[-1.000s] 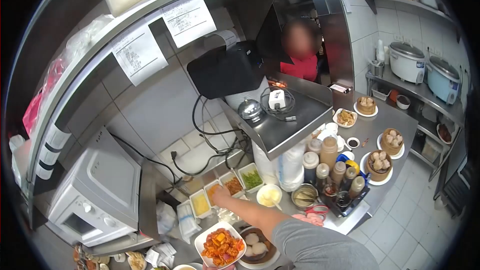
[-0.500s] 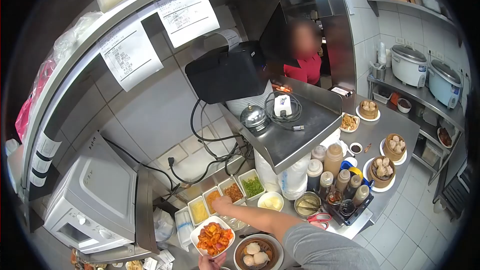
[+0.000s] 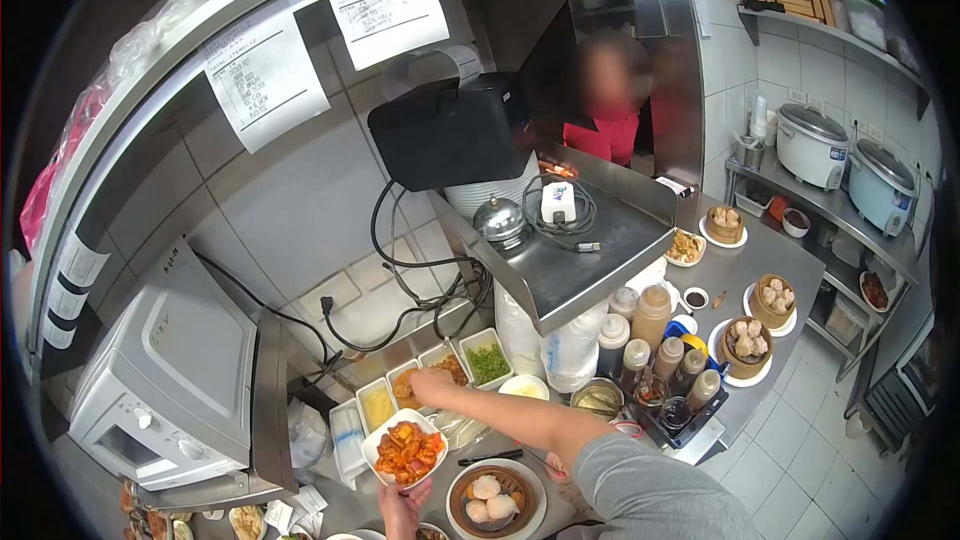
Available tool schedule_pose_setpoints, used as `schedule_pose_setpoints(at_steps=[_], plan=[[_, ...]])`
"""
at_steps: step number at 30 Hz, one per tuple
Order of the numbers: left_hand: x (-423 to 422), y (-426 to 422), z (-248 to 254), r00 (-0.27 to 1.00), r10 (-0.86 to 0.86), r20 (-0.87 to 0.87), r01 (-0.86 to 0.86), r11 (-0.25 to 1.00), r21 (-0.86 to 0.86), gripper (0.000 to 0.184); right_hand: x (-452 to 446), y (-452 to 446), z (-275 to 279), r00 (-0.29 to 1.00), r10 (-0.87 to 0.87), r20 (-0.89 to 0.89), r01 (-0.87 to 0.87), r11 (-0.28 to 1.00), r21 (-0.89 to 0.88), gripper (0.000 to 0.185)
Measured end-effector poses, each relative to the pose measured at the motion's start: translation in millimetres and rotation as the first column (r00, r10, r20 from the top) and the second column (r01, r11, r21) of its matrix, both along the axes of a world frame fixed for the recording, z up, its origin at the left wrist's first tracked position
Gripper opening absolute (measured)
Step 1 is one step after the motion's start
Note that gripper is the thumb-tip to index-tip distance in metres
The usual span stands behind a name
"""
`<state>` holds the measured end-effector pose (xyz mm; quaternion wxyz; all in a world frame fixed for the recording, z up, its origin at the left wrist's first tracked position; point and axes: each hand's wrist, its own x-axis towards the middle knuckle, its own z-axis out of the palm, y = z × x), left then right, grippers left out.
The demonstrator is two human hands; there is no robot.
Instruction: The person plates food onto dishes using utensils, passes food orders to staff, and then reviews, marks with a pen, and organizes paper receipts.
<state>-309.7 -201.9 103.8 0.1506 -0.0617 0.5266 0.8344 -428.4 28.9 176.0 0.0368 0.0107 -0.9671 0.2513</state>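
Note:
My left hand point(image 3: 402, 508) grips the rim of a white square bowl point(image 3: 372, 452) filled with orange-red sauced food pieces point(image 3: 408, 452). My right hand point(image 3: 432, 387) reaches over the row of topping tubs, fingers pointing down and drawn together at the tub of orange-brown crumbs point(image 3: 403, 390). Its fingertips, and anything between them, are hidden. Beside it are a tub of yellow shreds point(image 3: 378, 410), a tub of reddish-brown bits point(image 3: 455, 368) and a tub of chopped green onion point(image 3: 487, 364). Below my right forearm, a bamboo steamer of dumplings point(image 3: 490, 500) rests on a white plate.
Another person's hand point(image 3: 557, 468) shows beside the dumpling plate. Sauce bottles point(image 3: 652, 315) crowd the counter at right, near more steamers point(image 3: 745, 345). A microwave point(image 3: 165, 370) stands left; a metal shelf point(image 3: 600, 285) overhangs the counter. A person in red point(image 3: 605, 135) stands behind it.
The view has shifted slightly. My left hand still holds the bowl, and my right hand stays at the tubs. Another hand now shows below my right forearm.

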Motion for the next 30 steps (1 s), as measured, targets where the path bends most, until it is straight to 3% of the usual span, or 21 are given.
schedule_pose_setpoints(at_steps=[7, 11, 13, 15, 16, 17, 20, 26, 29, 30], plan=[[0.0, 1.6, 5.4, 1.000, -0.016, 0.008, 0.016, 0.999, 0.051, 0.045, 11.3, -1.0, 14.3, 0.999, 0.042, -0.035, -0.043, 0.999, -0.028, 0.019], [3.9, 10.3, 22.1, 1.000, 0.000, -0.003, 0.000, 0.999, -0.046, 0.048, -9.6, -7.8, -17.6, 0.987, 0.042, -0.156, -0.052, 0.997, -0.058, 0.016], [1.8, 16.1, 23.8, 1.000, 0.015, -0.012, -0.015, 1.000, -0.021, 0.044, 4.9, -9.6, -14.2, 0.935, 0.151, -0.323, -0.190, 0.977, -0.093, 0.017], [-1.6, 21.3, 25.8, 0.998, 0.067, -0.017, -0.067, 0.997, -0.036, 0.043, 20.9, -15.3, 0.7, 0.932, 0.214, -0.292, -0.223, 0.975, 0.003, 0.016], [-4.5, 18.2, 26.7, 1.000, 0.011, 0.005, -0.010, 0.998, -0.069, 0.044, 29.4, -18.9, 5.8, 0.914, 0.166, -0.371, -0.228, 0.965, -0.129, 0.015], [-4.2, 18.8, 31.0, 1.000, 0.026, -0.001, -0.026, 0.997, -0.071, 0.044, 45.0, -22.9, 21.0, 0.869, 0.150, -0.473, -0.248, 0.956, -0.154, 0.012], [-3.7, 20.1, 24.9, 0.999, 0.044, -0.005, -0.044, 0.998, -0.050, 0.044, 56.8, -25.2, 18.3, 0.834, 0.224, -0.504, -0.328, 0.936, -0.126, 0.012], [-11.5, 14.3, 17.0, 1.000, 0.015, -0.004, -0.015, 0.999, -0.030, 0.043, 70.9, -23.6, 21.6, 0.798, 0.162, -0.581, -0.306, 0.939, -0.158, 0.008], [-13.0, 15.3, 23.4, 0.999, 0.032, -0.018, -0.033, 0.999, -0.036, 0.043, 68.4, -18.2, 2.2, 0.723, 0.322, -0.611, -0.366, 0.929, 0.057, 0.007], [-12.3, 14.2, 26.6, 0.999, 0.038, -0.023, -0.039, 0.998, -0.044, 0.043, 64.4, -17.4, -0.2, 0.735, 0.261, -0.626, -0.327, 0.945, 0.010, 0.005]])
